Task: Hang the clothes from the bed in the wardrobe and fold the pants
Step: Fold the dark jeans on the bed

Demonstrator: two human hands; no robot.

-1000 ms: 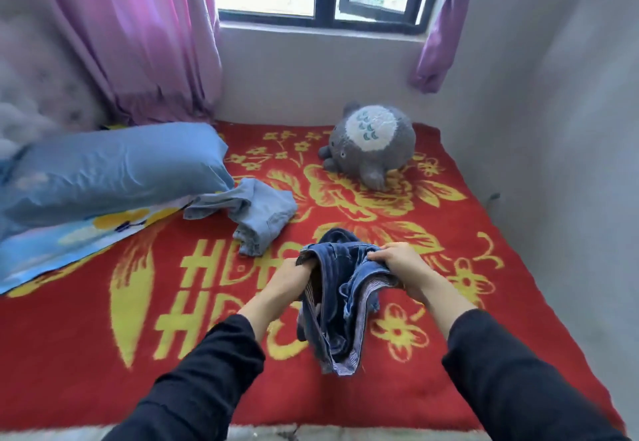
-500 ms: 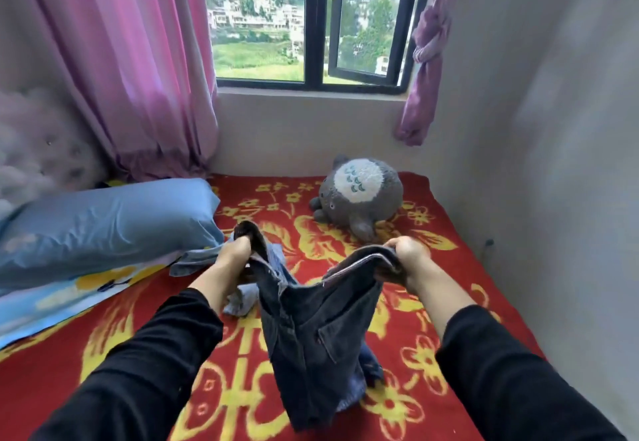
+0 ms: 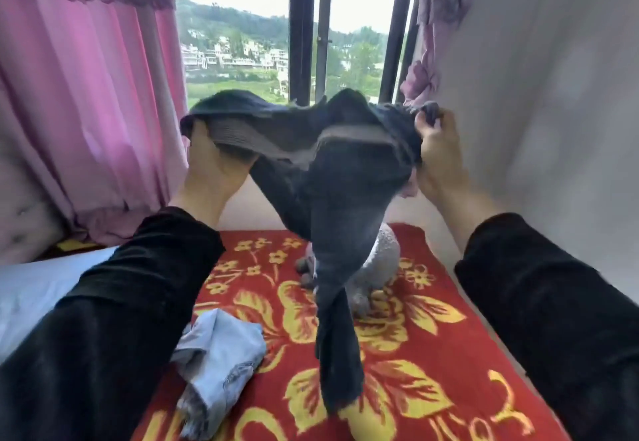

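Observation:
Dark blue jeans (image 3: 332, 198) hang in the air in front of the window, stretched by the waistband between both hands. My left hand (image 3: 214, 171) grips the left end of the waistband, its fingers hidden inside the cloth. My right hand (image 3: 435, 150) pinches the right end near the wall. The legs dangle twisted down to just above the red and yellow blanket (image 3: 415, 354). A crumpled light blue garment (image 3: 221, 368) lies on the blanket below my left arm.
A grey plush toy (image 3: 377, 267) sits on the blanket behind the hanging jeans, partly hidden. A light blue pillow (image 3: 38, 288) lies at the left. Pink curtains (image 3: 86, 94) flank the window, and a grey wall (image 3: 553, 94) runs close along the right.
Both hands have lifted the jeans from the bed up to window height and pulled the waistband wide. The view has tilted upward.

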